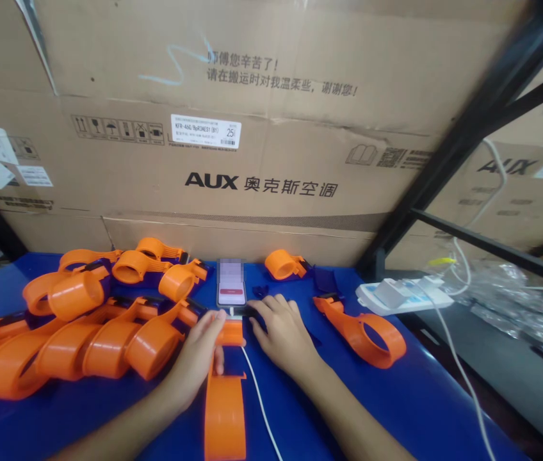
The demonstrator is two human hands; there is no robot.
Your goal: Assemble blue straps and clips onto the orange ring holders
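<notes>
An orange plastic tape dispenser (225,416) stands in front of me, its ring toward me and its head pointing away. My left hand (207,333) is closed around its neck, thumb on top near a pale strip at the head. Beside that head, my right hand (281,330) has its fingers bent and its thumb and index finger around something dark, which I cannot make out. Small dark blue plastic pieces (260,292) lie just beyond the right fingers. A phone (232,282) with a lit screen stands directly behind the dispenser head.
Several more orange dispensers (108,346) crowd the left side of the blue tabletop (276,410). One (281,264) lies at the back, another (377,339) at the right. A white power strip (406,296) with cables sits at the right edge. Large cardboard boxes (262,147) wall off the back.
</notes>
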